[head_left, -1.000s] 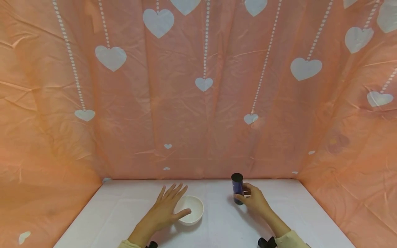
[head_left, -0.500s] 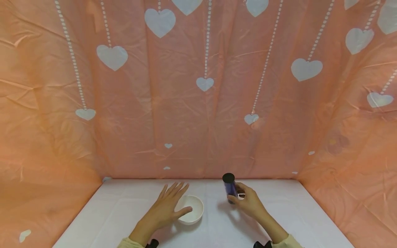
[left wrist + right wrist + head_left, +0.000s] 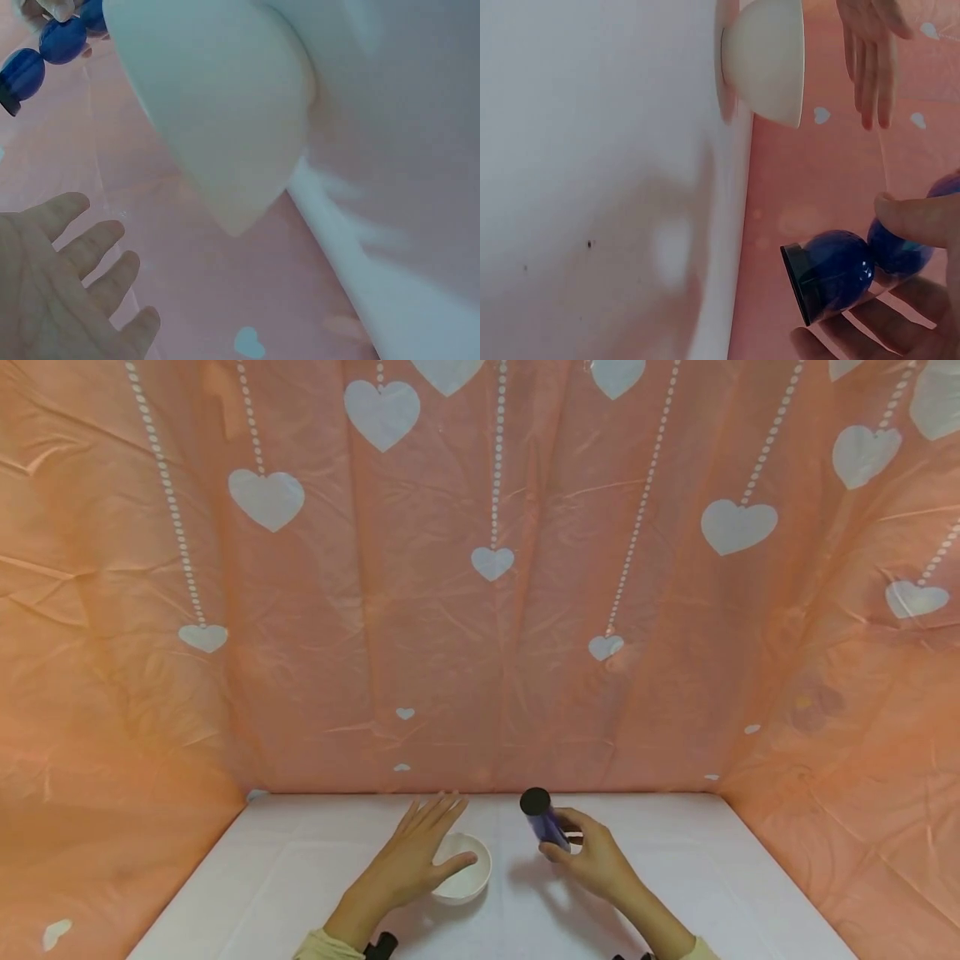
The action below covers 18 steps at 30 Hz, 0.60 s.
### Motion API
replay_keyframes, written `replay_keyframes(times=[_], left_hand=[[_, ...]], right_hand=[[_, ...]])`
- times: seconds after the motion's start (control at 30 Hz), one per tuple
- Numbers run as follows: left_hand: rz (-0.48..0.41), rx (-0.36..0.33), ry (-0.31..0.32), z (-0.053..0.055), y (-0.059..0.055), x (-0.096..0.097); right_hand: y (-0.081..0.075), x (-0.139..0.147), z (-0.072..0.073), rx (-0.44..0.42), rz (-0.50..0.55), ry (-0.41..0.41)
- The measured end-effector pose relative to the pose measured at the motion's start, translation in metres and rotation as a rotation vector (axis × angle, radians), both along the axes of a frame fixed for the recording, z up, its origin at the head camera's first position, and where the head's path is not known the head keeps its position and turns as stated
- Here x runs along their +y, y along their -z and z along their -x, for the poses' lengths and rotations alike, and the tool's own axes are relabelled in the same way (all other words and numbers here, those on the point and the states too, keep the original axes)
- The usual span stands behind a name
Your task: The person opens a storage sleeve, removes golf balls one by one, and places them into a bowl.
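Observation:
A white bowl point(image 3: 474, 878) stands upright on the table left of the middle. My left hand point(image 3: 408, 862) hovers at the bowl's left side, fingers straight and spread, thumb over the bowl in the head view; nothing is in it. From the left wrist, the palm point(image 3: 45, 292) shows beside the bowl point(image 3: 217, 97). My right hand point(image 3: 597, 858) grips a clear tube point(image 3: 549, 824) of blue balls with black end caps, thumb on one side and fingers on the other. Held above the table, the tube leans with its top towards the left. Blue balls point(image 3: 838, 266) show through its wall in the right wrist view.
A white cloth covers the table point(image 3: 300, 835). Behind it hangs an orange-pink curtain point(image 3: 435, 652) printed with white hearts, which also closes in both sides. A dark wrist camera mount point(image 3: 382, 946) sits below the left hand.
My right hand has carried the tube left, towards the bowl, and tipped it from nearly upright to leaning. The left hand has shifted slightly right and away from me. The bowl stays put.

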State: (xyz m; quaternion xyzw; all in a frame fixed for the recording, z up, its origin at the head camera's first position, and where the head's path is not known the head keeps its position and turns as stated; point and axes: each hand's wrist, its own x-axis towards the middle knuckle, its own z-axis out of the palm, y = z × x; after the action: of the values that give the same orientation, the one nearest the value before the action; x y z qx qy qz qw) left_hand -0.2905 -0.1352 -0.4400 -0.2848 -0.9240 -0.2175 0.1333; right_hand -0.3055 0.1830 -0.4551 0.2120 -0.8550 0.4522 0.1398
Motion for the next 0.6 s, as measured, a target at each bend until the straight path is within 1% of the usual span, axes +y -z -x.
replay_keyframes(times=[0.13,0.27,0.37,0.5,0.6], left_hand=[[-0.003,0.011,0.009,0.001,-0.002,0.004],[-0.029,0.011,0.014,0.0,-0.004,0.008],[-0.07,0.021,0.02,-0.002,-0.005,0.011],[-0.133,0.058,0.051,-0.005,-0.008,0.015],[-0.168,0.09,0.08,-0.008,-0.01,0.018]], right_hand=[[0.001,-0.003,-0.003,0.045,-0.019,0.0],[0.003,-0.007,-0.007,0.077,-0.03,-0.011],[0.002,-0.008,-0.011,0.076,-0.028,-0.017],[0.0,-0.01,-0.015,0.069,-0.03,-0.025],[0.0,-0.011,-0.018,0.112,-0.049,-0.038]])
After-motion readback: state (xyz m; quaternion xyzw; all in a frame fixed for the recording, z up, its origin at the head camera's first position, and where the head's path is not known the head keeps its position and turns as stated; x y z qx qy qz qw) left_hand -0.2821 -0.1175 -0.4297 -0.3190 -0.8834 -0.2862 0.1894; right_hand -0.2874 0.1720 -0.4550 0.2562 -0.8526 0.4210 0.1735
